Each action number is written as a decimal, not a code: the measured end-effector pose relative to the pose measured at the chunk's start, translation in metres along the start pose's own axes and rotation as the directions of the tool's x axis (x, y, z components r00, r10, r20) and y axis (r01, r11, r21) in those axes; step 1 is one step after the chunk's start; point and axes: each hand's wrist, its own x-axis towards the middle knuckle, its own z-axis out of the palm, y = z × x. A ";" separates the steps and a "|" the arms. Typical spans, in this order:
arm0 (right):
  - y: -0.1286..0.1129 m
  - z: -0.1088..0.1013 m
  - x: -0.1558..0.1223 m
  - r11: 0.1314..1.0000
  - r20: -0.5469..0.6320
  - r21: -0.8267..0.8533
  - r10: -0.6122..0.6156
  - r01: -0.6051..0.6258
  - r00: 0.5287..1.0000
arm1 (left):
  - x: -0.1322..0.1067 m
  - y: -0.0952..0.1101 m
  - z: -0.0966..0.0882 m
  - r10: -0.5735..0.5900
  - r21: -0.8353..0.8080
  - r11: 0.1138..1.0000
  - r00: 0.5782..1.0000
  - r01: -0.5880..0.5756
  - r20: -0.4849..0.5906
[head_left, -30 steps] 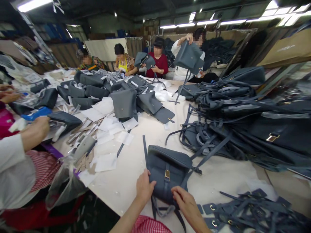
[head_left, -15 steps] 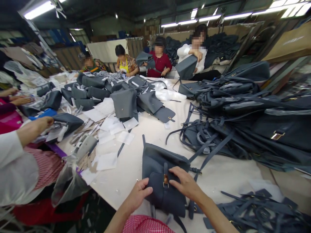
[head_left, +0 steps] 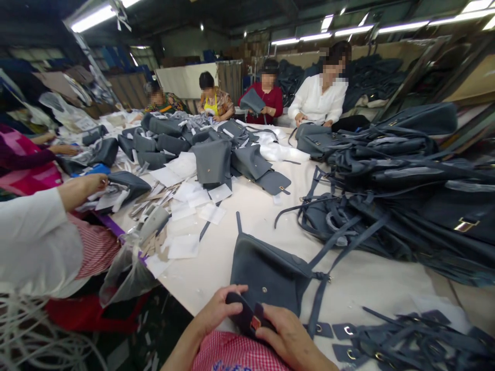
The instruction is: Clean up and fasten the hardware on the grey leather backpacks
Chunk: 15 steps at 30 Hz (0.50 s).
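A dark blue-grey handbag [head_left: 266, 265] lies on the white table in front of me, a small round metal stud showing on its body. Its front flap [head_left: 247, 312] is lifted and bent back toward my checked apron. My left hand [head_left: 222, 306] pinches the flap's left edge between thumb and fingers. On the other side, my right hand [head_left: 284, 330] grips the flap beside its metal clasp [head_left: 255, 323]. Part of the flap is hidden behind the right hand. Straps run from the bag's right side toward the pile.
A large pile of finished bags [head_left: 417, 206] covers the right side. Loose straps with rings [head_left: 390, 337] lie at the lower right. White paper sheets [head_left: 183, 246] and more bags [head_left: 211, 162] spread to the left. A co-worker's arm [head_left: 34, 221] reaches in at left; several people sit across the table.
The flap, lying down over the bag before, is now raised and folded toward me, baring the stud. Both hands moved nearer my body. A co-worker in white lowered a bag to the table.
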 end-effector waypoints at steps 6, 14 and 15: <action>-0.009 -0.035 -0.008 0.925 -0.009 0.341 0.181 -0.167 0.984 | 0.003 0.045 0.016 0.062 0.062 0.996 0.994 -0.057 -0.090; -0.052 -0.080 -0.017 0.594 0.119 0.763 0.259 -0.255 0.958 | -0.003 0.112 0.025 0.172 0.275 0.952 0.978 -0.133 -0.122; -0.051 -0.076 -0.018 0.577 0.103 0.781 0.262 -0.241 0.960 | -0.003 0.110 0.026 0.185 0.319 0.938 0.974 -0.135 -0.133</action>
